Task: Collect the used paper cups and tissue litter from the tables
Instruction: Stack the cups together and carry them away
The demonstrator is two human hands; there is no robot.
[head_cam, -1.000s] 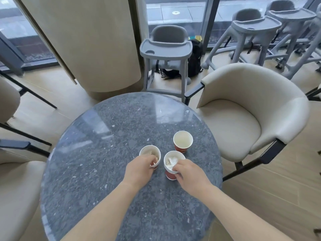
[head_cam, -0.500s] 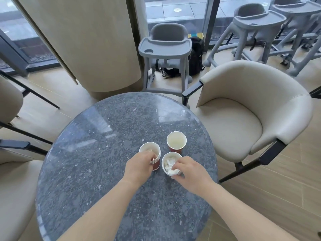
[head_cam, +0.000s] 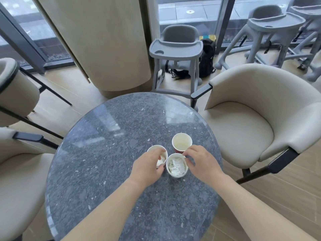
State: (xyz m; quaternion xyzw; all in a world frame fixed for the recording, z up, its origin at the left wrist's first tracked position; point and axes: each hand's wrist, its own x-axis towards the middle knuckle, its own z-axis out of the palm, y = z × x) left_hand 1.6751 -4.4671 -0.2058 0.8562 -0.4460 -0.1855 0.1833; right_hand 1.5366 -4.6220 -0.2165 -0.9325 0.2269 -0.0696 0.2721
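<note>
My left hand (head_cam: pixel 147 165) grips the left cup (head_cam: pixel 153 148) by its rim on the counter (head_cam: pixel 112 153). My right hand (head_cam: pixel 199 162), loosely curled, sits beside the tissue cup (head_cam: pixel 176 165); hold unclear. Risk: the cups stand crowded, so lifting one may topple its neighbour.

Three cups cluster on the worktop (head_cam: pixel 104 153): far cup (head_cam: pixel 181 142) at 1 o'clock, left cup (head_cam: pixel 153 147) at 9, near cup (head_cam: pixel 173 174), with tissue (head_cam: pixel 176 166) inside, at 5. An armchair (head_cam: pixel 243 136) stands at the worktop's 3, a high chair (head_cam: pixel 176 47) at 12

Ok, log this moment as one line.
left hand grips left cup | right hand at near cup rim, grip unclear | far cup upright | all on table
</note>
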